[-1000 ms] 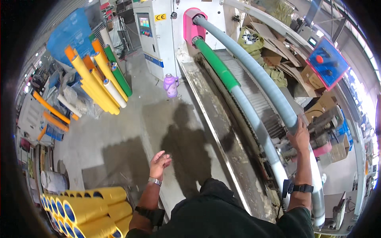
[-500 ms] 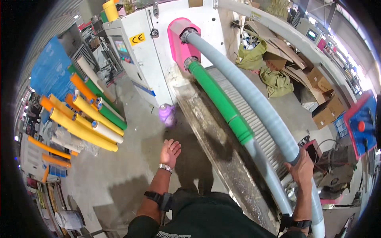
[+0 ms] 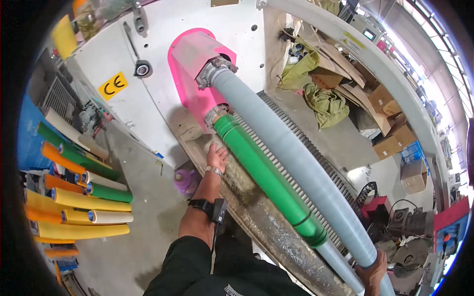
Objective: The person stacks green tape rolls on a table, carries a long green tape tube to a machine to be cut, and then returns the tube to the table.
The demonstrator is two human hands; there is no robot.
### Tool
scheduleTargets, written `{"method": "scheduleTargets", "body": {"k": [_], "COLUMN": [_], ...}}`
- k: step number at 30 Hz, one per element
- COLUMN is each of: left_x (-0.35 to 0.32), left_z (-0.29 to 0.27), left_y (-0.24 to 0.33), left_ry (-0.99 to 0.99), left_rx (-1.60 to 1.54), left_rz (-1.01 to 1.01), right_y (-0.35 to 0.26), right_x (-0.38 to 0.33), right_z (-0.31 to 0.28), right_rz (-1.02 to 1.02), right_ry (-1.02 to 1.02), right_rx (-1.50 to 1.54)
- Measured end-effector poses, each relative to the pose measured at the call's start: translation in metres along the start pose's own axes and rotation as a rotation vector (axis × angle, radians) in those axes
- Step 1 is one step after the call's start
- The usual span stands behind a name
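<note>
A long pale blue-grey roll [image 3: 296, 143] slants from a metal chuck [image 3: 217, 71] on the white machine down to the lower right. My right hand [image 3: 374, 271] is wrapped round its near end; most of its fingers are hidden behind the roll. Below and parallel runs a second roll, its upper stretch covered in green material [image 3: 269, 175] and its lower part pale blue [image 3: 339, 264]. My left hand [image 3: 217, 157] is beside the upper end of the green part, palm up, fingers apart and holding nothing. A pink guard [image 3: 185, 64] surrounds both chucks.
A stained metal beam [image 3: 256, 202] lies under the rolls, with a ribbed grey surface [image 3: 316, 170] beyond. A purple jug [image 3: 185, 181] stands on the floor. Yellow, orange and green rolls [image 3: 89, 197] lie stacked at left. Cardboard boxes [image 3: 390, 143] and green cloth [image 3: 326, 106] lie at right.
I have come nearer the machine, and the view has shifted with me. My left hand has moved up and forward to beside the green roll. My right hand still grips the pale roll's near end.
</note>
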State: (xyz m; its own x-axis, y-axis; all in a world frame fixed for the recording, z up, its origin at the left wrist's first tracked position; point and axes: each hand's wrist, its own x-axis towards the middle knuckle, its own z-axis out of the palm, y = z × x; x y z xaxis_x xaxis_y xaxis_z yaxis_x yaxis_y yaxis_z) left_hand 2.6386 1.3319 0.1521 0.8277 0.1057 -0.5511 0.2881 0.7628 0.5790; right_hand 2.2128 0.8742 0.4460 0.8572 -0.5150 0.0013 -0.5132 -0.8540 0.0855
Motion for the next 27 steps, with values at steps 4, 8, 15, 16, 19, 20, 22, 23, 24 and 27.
{"method": "scheduleTargets", "body": {"k": [4, 8, 15, 16, 19, 20, 22, 23, 24, 27], "left_x": [0.095, 0.098, 0.148, 0.150, 0.137, 0.126, 0.089, 0.064, 0.036, -0.063], "left_z": [0.007, 0.037, 0.016, 0.017, 0.004, 0.000, -0.002, -0.007, -0.004, 0.008], "left_y": [0.013, 0.026, 0.010, -0.003, 0.000, -0.007, -0.044, -0.055, -0.083, -0.160], "left_ry": [0.067, 0.024, -0.101, -0.135, -0.145, -0.140, -0.137, -0.124, -0.121, -0.129], "left_rx": [0.085, -0.003, 0.052, 0.070, 0.089, 0.087, 0.069, 0.058, 0.045, 0.023], "left_rz": [-0.046, 0.017, -0.053, -0.101, -0.175, -0.209, -0.283, -0.302, -0.346, -0.459], "right_y": [-0.008, -0.023, -0.002, 0.002, 0.007, 0.006, 0.007, 0.007, 0.009, 0.014], "right_x": [-0.002, 0.011, 0.012, 0.013, 0.023, 0.023, 0.019, 0.020, 0.017, 0.011], "right_z": [0.000, -0.006, -0.008, -0.008, -0.004, -0.007, -0.010, -0.010, -0.014, -0.014], "right_rz": [-0.049, -0.009, -0.102, -0.097, -0.212, -0.182, -0.152, -0.165, -0.165, -0.199], "right_ry": [0.079, -0.012, 0.010, -0.023, 0.030, 0.007, 0.002, 0.015, 0.029, 0.054], "right_rx": [0.085, 0.081, 0.065, 0.045, 0.100, 0.105, 0.082, 0.100, 0.098, 0.154]}}
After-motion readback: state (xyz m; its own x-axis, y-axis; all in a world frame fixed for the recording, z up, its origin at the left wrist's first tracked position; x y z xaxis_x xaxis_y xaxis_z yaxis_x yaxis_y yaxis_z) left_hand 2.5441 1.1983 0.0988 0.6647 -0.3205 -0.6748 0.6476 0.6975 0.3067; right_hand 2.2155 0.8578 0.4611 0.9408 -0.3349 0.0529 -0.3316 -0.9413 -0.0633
